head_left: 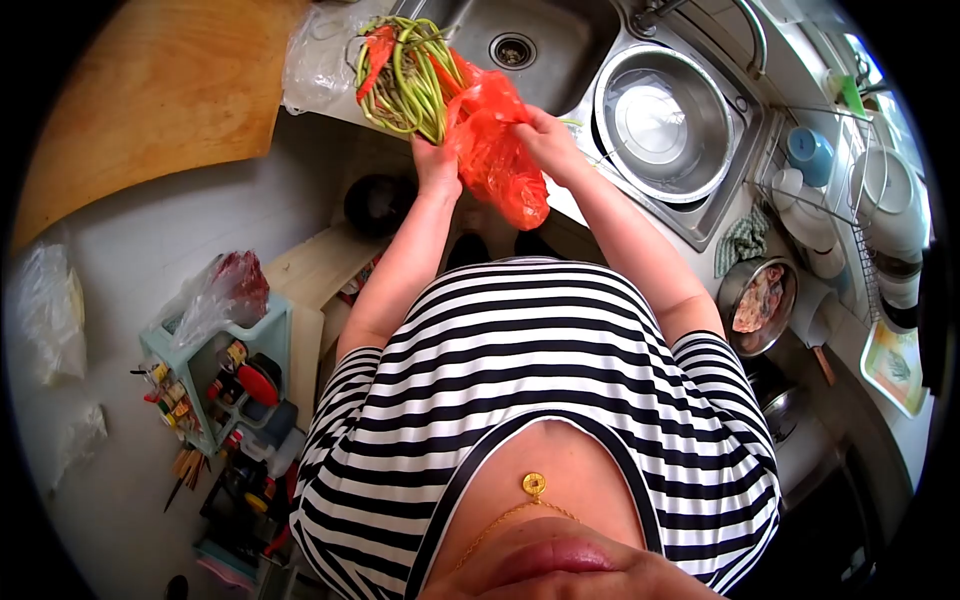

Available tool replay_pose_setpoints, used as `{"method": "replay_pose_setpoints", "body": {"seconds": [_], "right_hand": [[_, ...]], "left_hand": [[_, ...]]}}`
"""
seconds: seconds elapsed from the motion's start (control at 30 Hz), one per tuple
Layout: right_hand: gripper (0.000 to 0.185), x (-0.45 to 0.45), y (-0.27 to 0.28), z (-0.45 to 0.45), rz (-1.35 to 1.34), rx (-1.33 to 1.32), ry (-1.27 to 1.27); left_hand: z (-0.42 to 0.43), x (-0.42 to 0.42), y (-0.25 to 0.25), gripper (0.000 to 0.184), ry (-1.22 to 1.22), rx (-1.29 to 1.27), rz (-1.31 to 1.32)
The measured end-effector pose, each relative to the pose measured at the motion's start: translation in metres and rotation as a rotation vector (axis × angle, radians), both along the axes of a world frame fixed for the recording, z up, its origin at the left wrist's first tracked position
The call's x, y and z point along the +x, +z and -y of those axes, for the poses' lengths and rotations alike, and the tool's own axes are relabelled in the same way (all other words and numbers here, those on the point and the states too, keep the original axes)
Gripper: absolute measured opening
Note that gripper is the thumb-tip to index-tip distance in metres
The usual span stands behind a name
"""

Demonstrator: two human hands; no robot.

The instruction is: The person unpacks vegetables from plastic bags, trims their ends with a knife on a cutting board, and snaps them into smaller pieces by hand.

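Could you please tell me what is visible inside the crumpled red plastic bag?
Long thin green stems meet the crumpled red plastic bag at its upper left; its folds hide whether anything is inside.

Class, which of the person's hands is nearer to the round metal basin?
Right. The right hand grips the red bag just left of the basin; the left hand is farther left, at the lower end of the green stems.
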State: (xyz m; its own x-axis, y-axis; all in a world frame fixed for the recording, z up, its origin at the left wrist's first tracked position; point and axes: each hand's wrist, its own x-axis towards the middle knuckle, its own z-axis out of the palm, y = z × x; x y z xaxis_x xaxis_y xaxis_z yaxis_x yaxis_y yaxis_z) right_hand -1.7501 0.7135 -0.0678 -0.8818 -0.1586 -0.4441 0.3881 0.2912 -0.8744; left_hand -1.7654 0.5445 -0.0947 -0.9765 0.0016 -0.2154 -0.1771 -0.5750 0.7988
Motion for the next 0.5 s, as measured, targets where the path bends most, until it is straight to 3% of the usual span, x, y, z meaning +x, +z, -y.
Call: {"method": "replay_pose_setpoints", "body": {"seconds": [0.07, 0.2, 0.27, 0.5], "right_hand": [[0.039, 0.004, 0.006, -0.003, 0.23, -0.77, -0.475], [0.035, 0.003, -0.011, -0.019, 0.484, -1.162, -0.579], [0.032, 0.001, -0.016, -0.02, 0.526, -1.174, -0.554], [0.033, 0.004, -0.008, -0.017, 0.49, -1.028, -0.468]], "left_hand": [[0.009, 0.002, -0.002, 0.053, -0.028, -0.043, -0.024], [0.018, 0.004, 0.003, 0.057, -0.054, 0.128, 0.006], [0.019, 0.002, 0.001, 0.059, -0.057, 0.276, 0.041], [0.024, 0.001, 0.015, 0.053, 0.001, 0.23, 0.085]]}}
